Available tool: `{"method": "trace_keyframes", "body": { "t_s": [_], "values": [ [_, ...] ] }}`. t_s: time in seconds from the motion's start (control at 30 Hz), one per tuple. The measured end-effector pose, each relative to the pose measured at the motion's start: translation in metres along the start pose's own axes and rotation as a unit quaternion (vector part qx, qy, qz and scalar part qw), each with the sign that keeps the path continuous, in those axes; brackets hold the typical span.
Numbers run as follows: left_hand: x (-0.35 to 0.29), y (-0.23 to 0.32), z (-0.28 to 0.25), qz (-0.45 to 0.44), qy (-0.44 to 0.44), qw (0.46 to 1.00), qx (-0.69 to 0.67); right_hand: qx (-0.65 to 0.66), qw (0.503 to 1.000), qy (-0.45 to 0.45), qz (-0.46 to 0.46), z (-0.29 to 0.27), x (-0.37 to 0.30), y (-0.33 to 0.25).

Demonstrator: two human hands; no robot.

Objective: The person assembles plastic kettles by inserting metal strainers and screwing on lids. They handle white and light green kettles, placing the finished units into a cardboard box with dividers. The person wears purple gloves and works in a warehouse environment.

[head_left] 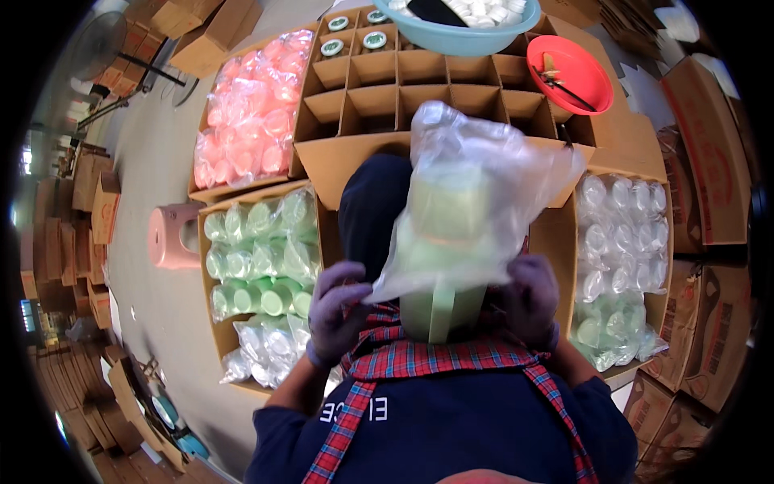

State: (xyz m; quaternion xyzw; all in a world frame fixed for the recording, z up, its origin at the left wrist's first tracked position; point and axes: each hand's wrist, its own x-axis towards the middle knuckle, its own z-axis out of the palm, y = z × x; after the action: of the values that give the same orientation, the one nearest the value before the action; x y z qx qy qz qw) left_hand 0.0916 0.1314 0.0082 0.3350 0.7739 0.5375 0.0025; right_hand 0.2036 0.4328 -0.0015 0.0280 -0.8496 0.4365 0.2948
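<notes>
A light green plastic jug (443, 310) with a handle rests at my lap, its near end and handle sticking out of a clear plastic bag (484, 153). The bag covers the rest of the jug, and a paler green shape shows through the film. My left hand (337, 313), in a purple glove, pinches the bag's rim at its lower left corner. On the other side, my right hand (532, 297), gloved alike and slightly blurred, has its fingers curled at the bag's right edge.
Ahead stands a divided cardboard box (399, 73) with several lidded jars, a blue basin (484, 42) and a red bowl (592, 77) on it. Boxes of bagged pink cups (250, 113), green cups (262, 258) and clear cups (625, 218) flank me. A pink stool (171, 235) stands left.
</notes>
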Motion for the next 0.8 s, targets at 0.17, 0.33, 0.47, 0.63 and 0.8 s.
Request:
{"method": "trace_keyframes", "body": {
  "t_s": [0.17,0.33,0.47,0.63,0.8],
  "values": [
    [0.034,0.011,0.021,0.166,-0.209,0.960,-0.088,0.109,0.953,-0.272,-0.083,-0.009,0.043,-0.011],
    [0.019,-0.013,0.003,-0.063,0.055,0.996,-0.041,0.183,0.883,-0.423,0.085,-0.018,0.004,0.014],
    [0.071,0.045,0.020,-0.047,0.011,0.996,0.079,0.153,0.838,-0.516,0.087,-0.003,-0.005,0.009],
    [0.104,0.036,0.077,-0.092,-0.136,0.942,0.294,-0.006,0.860,-0.496,0.118,-0.012,-0.003,-0.007],
    [0.012,-0.042,-0.007,-0.198,-0.139,0.970,-0.031,0.197,0.835,-0.457,0.235,0.001,-0.021,0.017]
  ]
}}
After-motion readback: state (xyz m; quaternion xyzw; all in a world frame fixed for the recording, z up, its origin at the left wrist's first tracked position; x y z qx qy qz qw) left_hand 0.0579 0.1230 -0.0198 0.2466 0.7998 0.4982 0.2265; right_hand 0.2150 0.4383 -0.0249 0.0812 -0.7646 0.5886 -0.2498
